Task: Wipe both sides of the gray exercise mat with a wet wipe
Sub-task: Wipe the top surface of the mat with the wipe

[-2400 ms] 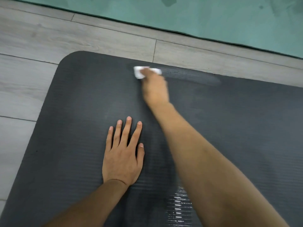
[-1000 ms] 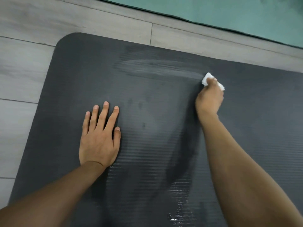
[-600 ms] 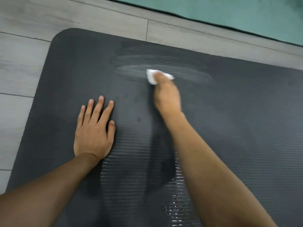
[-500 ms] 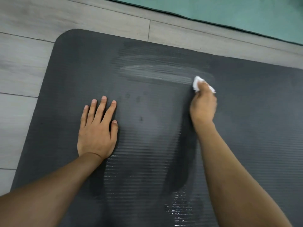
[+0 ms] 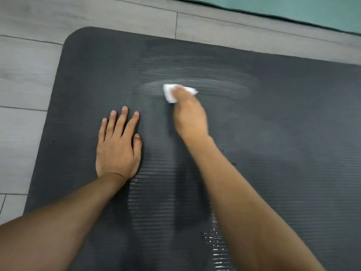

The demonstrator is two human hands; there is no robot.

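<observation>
On the pale wood-plank floor (image 5: 25, 79), the ribbed dark gray foam mat (image 5: 293, 133) lies flat; left hand (image 5: 118, 145) pressed flat, fingers straight; blurred right hand (image 5: 190, 116) clutching a crumpled white wipe (image 5: 169, 92) near its far edge.

Floor (image 5: 25, 79) w/ two mats on it.
Gray plank floor; gray mat (image 5: 293, 153) lies flat on it, covering most of view, rounded corner at 10 o'clock. Teal mat (image 5: 293, 8) edge on floor at 1 o'clock, apart from gray one.

The mat (image 5: 273, 153) lies on the floor (image 5: 23, 75). On it the left hand (image 5: 117, 147) rests flat; at its 2 o'clock the right hand (image 5: 190, 118) presses the wipe (image 5: 169, 93) down. Another mat (image 5: 293, 8) lies at 12 o'clock.
</observation>
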